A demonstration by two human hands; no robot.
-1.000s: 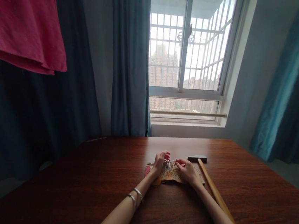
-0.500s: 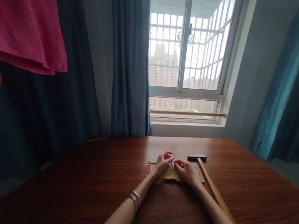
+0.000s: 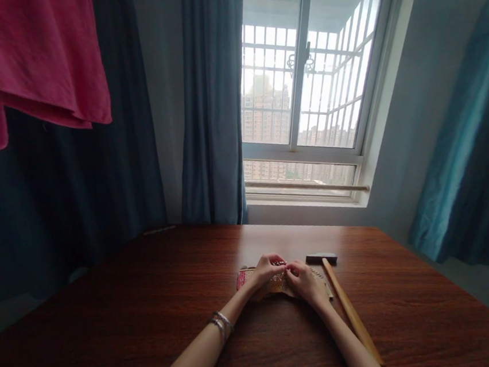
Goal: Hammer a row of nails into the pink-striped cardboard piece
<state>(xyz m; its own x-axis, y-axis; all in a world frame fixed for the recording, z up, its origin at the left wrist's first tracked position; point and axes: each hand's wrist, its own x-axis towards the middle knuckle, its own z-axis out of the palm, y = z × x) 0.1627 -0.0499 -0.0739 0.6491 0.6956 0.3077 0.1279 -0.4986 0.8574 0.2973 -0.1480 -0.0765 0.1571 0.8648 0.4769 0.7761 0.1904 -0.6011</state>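
On the wooden table lies a flat tan piece with dark specks, a reddish left end and small dark marks along its right part. My left hand, with bracelets on its wrist, is above it, thumb and fingers pinched together. My right hand meets it from the right, its thumb and forefinger also pinched. The fingertips of both hands nearly touch over the piece. Whatever is between them is too small to make out. Just right of my right hand lies a hammer with a dark head and a long wooden handle.
The brown wooden table extends widely to both sides. Beyond its far edge are a barred window and a blue curtain. A pink cloth hangs at the upper left. Another blue curtain hangs at the right.
My left fingers, raised and more spread before, have curled down. My fingertips have come closer together over the piece. The hammer stays in place.
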